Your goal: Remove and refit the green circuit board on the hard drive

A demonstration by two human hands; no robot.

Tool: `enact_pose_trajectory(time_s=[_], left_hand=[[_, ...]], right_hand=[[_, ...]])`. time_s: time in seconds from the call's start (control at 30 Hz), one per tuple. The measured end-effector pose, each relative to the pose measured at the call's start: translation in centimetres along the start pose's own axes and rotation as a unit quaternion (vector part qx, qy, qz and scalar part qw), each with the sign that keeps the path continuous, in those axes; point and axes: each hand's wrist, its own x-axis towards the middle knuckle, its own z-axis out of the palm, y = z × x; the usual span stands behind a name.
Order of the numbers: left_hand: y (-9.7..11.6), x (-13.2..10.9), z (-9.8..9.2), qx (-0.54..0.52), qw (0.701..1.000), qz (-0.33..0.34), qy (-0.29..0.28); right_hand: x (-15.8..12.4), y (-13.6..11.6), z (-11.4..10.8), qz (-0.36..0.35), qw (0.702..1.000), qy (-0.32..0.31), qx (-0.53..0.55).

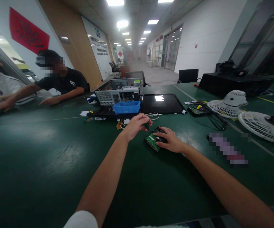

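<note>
A hard drive [152,141] lies on the green table with its green circuit board facing up. My right hand [171,141] rests across its right part, thumb at the near side and fingers toward the far edge, keeping hold of it. Above the drive's left part, my left hand [137,126] pinches a small screwdriver [146,126] by its dark handle. The tool stands roughly upright, its tip near the board's edge; whether it touches a screw is too small to tell.
Behind my hands are a blue tray [127,108], an open computer case [118,93] and a flat dark screen panel [162,104]. White fan parts [229,103] and a cabled circuit board [196,110] lie right. A co-worker [63,79] reaches across the table at left.
</note>
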Motion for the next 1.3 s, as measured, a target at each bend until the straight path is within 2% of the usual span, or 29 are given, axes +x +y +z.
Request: enact_pose_trajectory(time_s=[0.47, 0.67, 0.9, 1.3], left_hand=[[-0.23, 0.37, 0.04, 0.078, 0.994, 0.023, 0.066], [-0.2, 0.29, 0.12, 0.068, 0.997, 0.023, 0.04], [0.02, 0.07, 0.19, 0.035, 0.997, -0.001, 0.069], [0.14, 0.16, -0.22, 0.03, 0.998, -0.015, 0.05]], right_hand=[[-0.18, -0.19, 0.83, -0.001, 1.0, 0.024, -0.015], [-0.21, -0.1, 0.78, -0.005, 0.999, 0.028, -0.019], [-0.22, -0.26, 0.59, -0.003, 1.0, 0.021, -0.02], [-0.27, -0.38, 0.46, -0.003, 1.0, 0.019, -0.022]])
